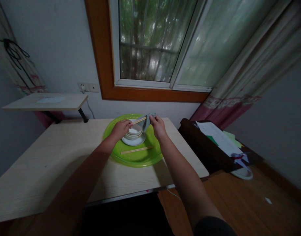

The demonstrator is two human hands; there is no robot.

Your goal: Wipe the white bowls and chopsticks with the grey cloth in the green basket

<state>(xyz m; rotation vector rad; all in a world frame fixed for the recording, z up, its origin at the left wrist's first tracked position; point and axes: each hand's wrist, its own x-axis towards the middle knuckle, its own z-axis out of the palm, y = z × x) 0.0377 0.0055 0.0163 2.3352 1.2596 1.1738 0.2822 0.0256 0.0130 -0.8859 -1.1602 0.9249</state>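
Note:
My left hand [121,128] is closed on one end of a pair of chopsticks [139,121], held above a stack of white bowls [134,131]. In my right hand [157,124] is a grey-green cloth [146,122], wrapped about the far end of the chopsticks. The bowls stand on a white plate [133,142], which rests in a round bright green tray [130,160]. Another pair of chopsticks [136,150] lies on the tray in front of the plate.
The tray sits on a pale wooden table [74,177]. A small raised shelf [47,101] stands at the table's back left. Right of the table is a dark brown piece of furniture [202,147] with papers [215,137] on it. A window [155,42] is behind.

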